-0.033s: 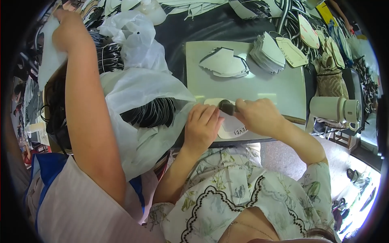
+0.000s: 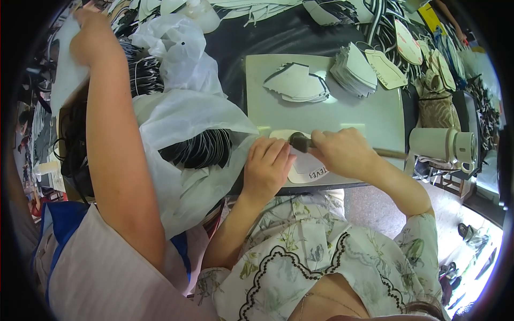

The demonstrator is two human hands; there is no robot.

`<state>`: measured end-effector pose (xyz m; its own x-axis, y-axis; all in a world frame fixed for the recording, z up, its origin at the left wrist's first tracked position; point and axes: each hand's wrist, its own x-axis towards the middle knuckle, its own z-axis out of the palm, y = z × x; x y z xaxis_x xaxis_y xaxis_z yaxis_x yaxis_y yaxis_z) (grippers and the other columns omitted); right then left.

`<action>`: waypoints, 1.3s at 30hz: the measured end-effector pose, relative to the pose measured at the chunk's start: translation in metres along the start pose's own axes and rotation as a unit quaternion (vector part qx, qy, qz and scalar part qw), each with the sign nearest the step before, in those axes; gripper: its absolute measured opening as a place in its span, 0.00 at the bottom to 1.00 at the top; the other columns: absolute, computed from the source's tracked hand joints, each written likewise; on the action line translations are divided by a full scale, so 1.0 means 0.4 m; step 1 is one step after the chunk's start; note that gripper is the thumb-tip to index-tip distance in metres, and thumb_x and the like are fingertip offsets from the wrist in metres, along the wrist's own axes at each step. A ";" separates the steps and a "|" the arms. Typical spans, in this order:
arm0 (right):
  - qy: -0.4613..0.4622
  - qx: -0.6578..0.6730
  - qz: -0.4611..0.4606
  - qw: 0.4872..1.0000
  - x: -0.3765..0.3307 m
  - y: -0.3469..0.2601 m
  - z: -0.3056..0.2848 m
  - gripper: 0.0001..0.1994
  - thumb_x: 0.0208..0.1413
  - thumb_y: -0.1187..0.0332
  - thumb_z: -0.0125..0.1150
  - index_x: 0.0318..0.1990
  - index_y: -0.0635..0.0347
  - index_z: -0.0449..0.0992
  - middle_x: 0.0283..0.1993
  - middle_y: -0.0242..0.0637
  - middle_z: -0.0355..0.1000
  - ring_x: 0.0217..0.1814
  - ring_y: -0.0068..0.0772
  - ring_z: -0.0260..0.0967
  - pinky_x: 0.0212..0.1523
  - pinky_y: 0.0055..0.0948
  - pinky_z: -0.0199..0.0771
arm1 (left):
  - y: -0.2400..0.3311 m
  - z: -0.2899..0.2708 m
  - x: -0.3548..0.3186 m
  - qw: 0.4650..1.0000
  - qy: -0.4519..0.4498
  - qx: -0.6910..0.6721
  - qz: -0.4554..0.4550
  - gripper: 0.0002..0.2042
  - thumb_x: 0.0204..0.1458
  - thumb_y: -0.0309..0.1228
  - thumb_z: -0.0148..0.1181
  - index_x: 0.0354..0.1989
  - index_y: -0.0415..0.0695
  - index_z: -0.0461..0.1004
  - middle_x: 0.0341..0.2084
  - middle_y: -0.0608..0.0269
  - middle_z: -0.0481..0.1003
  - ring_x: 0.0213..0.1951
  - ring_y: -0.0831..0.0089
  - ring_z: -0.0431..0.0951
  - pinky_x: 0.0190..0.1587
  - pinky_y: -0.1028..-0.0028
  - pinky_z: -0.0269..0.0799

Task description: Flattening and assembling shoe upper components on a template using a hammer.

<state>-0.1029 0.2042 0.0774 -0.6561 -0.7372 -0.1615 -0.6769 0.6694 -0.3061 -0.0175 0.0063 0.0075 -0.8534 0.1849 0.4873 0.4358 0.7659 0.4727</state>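
You are brushing a white cut piece on the grey board, both hands working at its near edge.

Your right hand (image 2: 342, 152) is closing its grip fully around the wooden handle of a brush (image 2: 301, 142), whose dark head is touching the top of the white cut piece (image 2: 300, 163). Your left hand (image 2: 266, 166) is lying flat with its fingers together, its grip holding nothing, pressing the left edge of that piece down. The piece is lying on the grey board (image 2: 342, 115), near its front edge, which is resting on the dark surface (image 2: 278, 37). Farther back on the board, a stack of white pieces (image 2: 297, 83) and a fanned pile (image 2: 353, 67) are sitting well apart from your hands. A white plastic bag (image 2: 187, 134) of dark strips is lying just left of the board. Another person's arm (image 2: 115, 144) is reaching up along the left side.
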 end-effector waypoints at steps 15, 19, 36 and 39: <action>-0.008 0.052 -0.039 0.998 0.025 0.017 -0.021 0.12 0.58 0.61 0.61 0.35 0.59 0.68 0.22 0.42 0.72 0.23 0.51 0.71 0.24 0.46 0.69 | -0.007 0.017 -0.013 0.992 0.058 -0.102 -0.055 0.20 0.45 0.26 0.72 0.42 0.39 0.67 0.40 0.52 0.74 0.44 0.50 0.75 0.53 0.55 0.73; -0.068 0.044 -0.024 0.996 0.019 0.029 0.001 0.15 0.64 0.56 0.55 0.33 0.60 0.68 0.18 0.40 0.70 0.22 0.50 0.71 0.23 0.46 0.68 | -0.014 0.021 -0.002 0.992 0.062 -0.093 -0.054 0.24 0.42 0.26 0.76 0.42 0.38 0.65 0.41 0.52 0.75 0.42 0.52 0.78 0.49 0.61 0.76; -0.036 0.030 0.060 0.997 -0.122 0.013 0.034 0.14 0.61 0.60 0.58 0.34 0.62 0.67 0.17 0.43 0.70 0.20 0.51 0.72 0.22 0.45 0.70 | -0.066 -0.007 0.071 0.993 -0.014 -0.102 -0.051 0.16 0.50 0.24 0.66 0.48 0.38 0.73 0.47 0.53 0.76 0.43 0.56 0.78 0.45 0.66 0.75; -0.023 0.047 0.079 0.996 -0.138 0.018 0.055 0.13 0.61 0.61 0.58 0.35 0.62 0.66 0.17 0.43 0.70 0.19 0.52 0.71 0.22 0.45 0.71 | -0.005 -0.007 0.062 0.997 0.026 -0.010 -0.079 0.15 0.48 0.27 0.69 0.44 0.39 0.77 0.41 0.55 0.76 0.42 0.56 0.76 0.46 0.62 0.71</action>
<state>-0.0640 0.2477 0.0635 -0.7343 -0.6285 -0.2564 -0.5310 0.7672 -0.3597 -0.0389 0.0077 0.0206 -0.8958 0.0311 0.4434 0.3039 0.7708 0.5600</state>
